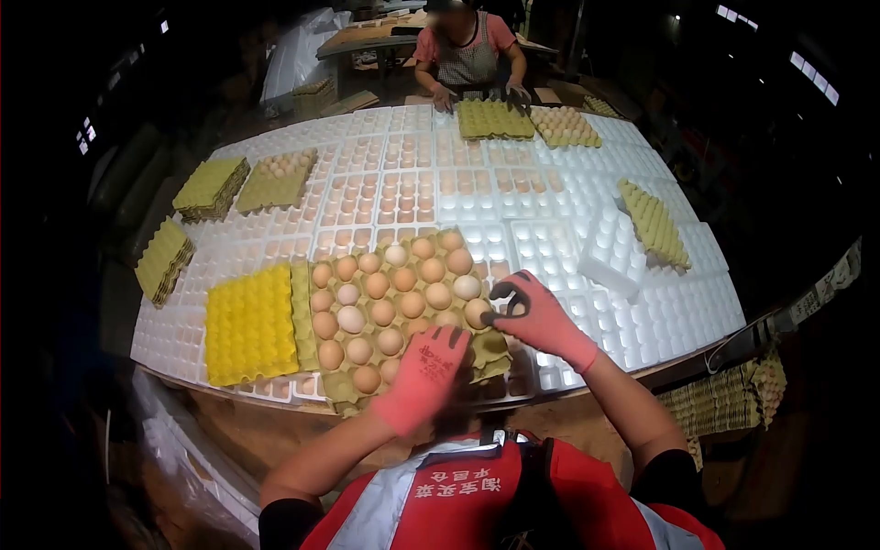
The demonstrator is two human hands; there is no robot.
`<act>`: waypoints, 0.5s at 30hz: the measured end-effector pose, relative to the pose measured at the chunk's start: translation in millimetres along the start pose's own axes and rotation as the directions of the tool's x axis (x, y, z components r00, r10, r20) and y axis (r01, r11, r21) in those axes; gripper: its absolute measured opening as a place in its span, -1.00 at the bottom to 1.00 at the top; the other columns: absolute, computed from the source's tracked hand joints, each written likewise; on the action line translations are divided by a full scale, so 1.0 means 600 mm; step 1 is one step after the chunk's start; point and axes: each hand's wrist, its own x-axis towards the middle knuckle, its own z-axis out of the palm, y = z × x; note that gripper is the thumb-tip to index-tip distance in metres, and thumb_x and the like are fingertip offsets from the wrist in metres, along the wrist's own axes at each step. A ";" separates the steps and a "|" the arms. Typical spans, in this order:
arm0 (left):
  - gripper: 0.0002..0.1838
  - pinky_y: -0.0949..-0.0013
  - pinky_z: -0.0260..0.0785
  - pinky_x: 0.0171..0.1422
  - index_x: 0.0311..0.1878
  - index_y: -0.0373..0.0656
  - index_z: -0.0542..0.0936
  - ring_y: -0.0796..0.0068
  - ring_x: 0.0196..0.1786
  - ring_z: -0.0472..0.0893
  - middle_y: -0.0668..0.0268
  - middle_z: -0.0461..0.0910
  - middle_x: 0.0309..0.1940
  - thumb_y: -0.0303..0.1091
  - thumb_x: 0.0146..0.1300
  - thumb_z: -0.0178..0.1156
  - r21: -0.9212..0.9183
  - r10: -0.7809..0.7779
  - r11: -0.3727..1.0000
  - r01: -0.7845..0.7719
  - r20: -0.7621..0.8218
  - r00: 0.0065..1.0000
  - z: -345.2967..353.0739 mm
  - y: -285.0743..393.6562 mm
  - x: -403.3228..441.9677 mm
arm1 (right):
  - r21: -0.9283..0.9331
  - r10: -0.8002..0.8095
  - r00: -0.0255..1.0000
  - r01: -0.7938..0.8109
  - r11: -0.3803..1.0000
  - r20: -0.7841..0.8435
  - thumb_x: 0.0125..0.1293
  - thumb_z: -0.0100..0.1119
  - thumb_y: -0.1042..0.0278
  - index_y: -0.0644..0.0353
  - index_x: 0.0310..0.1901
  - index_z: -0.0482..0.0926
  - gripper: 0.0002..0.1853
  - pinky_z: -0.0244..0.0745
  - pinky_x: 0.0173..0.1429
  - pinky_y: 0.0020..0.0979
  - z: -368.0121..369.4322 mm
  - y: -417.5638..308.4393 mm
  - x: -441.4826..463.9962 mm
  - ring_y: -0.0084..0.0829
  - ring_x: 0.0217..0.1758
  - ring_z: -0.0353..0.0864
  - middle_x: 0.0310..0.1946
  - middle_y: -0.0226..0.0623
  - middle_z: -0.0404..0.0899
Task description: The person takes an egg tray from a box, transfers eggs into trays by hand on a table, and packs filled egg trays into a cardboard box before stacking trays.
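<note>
One pulp tray (342, 385) holds rows of brown and pale eggs in its cells. The right hand (527, 316) is positioned at the tray's right side, index finger and thumb curved beside an egg (476, 313) seated there; grip closure cannot be determined. The left hand (429, 371) lies over the near rows, fingers slightly apart, tips partly hidden. White plastic trays (353, 197), left and centre, contain eggs.
</note>
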 end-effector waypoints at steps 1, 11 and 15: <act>-0.49 0.18 0.37 0.08 0.09 -0.14 0.48 0.18 -0.02 0.51 0.15 0.49 -0.09 -0.25 0.06 0.39 -0.099 -0.006 0.995 0.007 0.010 1.000 -0.017 -0.008 0.002 | -0.484 -0.233 0.972 0.211 0.849 0.015 0.19 0.34 0.21 0.08 0.23 0.43 -0.44 0.56 0.02 -0.19 0.021 -0.019 0.001 -0.17 0.03 0.59 0.08 -0.10 0.43; -0.67 0.12 0.44 -0.05 -0.09 -0.15 0.52 0.11 -0.11 0.62 0.16 0.55 -0.26 -0.21 0.13 0.30 0.328 0.025 0.944 -0.011 -0.039 0.999 0.056 -0.053 0.064 | 0.426 -0.002 0.998 0.030 0.904 -0.066 0.19 0.18 0.52 0.07 0.26 0.46 -0.46 0.56 0.01 -0.39 -0.009 -0.003 0.062 -0.44 -0.11 0.60 0.00 -0.34 0.48; -0.57 0.19 0.49 -0.08 -0.01 -0.19 0.53 0.14 -0.09 0.66 0.22 0.63 -0.13 -0.24 0.09 0.39 -0.352 -0.214 0.899 0.261 0.167 0.962 -0.066 -0.078 0.072 | -0.816 -0.136 0.974 0.227 0.532 0.182 0.10 0.36 0.38 -0.07 0.21 0.53 -0.44 0.59 0.08 -0.16 0.028 -0.046 0.109 -0.16 0.20 0.50 0.20 -0.14 0.32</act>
